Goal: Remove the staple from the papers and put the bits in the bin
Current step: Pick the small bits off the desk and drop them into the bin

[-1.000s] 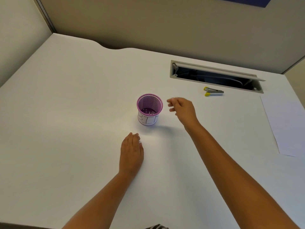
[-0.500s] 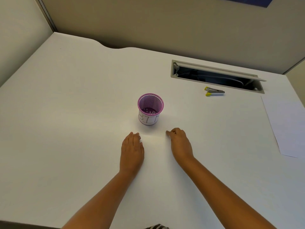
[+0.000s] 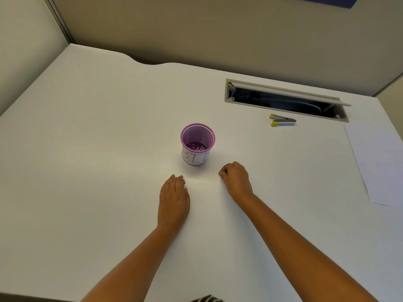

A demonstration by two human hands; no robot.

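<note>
**Purple mesh bin standing just beyond two resting hands**

Purple wire mesh is forming the small round bin [image 3: 197, 144], which is standing upright on the white bench [image 3: 87, 149], a paper label wrapped round its lower wall. Pale specks are lying on its floor; whether they are staple bits is too small to tell.

The left hand [image 3: 173, 200] is lying flat, palm down, fingers straight and together, gripping nothing. The right hand [image 3: 236, 180] is resting on the bench with its fingers curled under; nothing is visible in its grip, though a staple bit would be too small to see. Both are sitting just near of the bin, the left to its near left, the right to its near right and slightly closer.

The papers [image 3: 379, 166], thin, flat and white, are lying at the far right edge, well apart from both hands, long axis running near to far. The staple remover [image 3: 282, 120], grey metal with yellow tips, is lying far right beside the open cable slot [image 3: 285, 101], its length running left to right. The right hand is nearer to both, so any reach for them would likely be its job.
</note>
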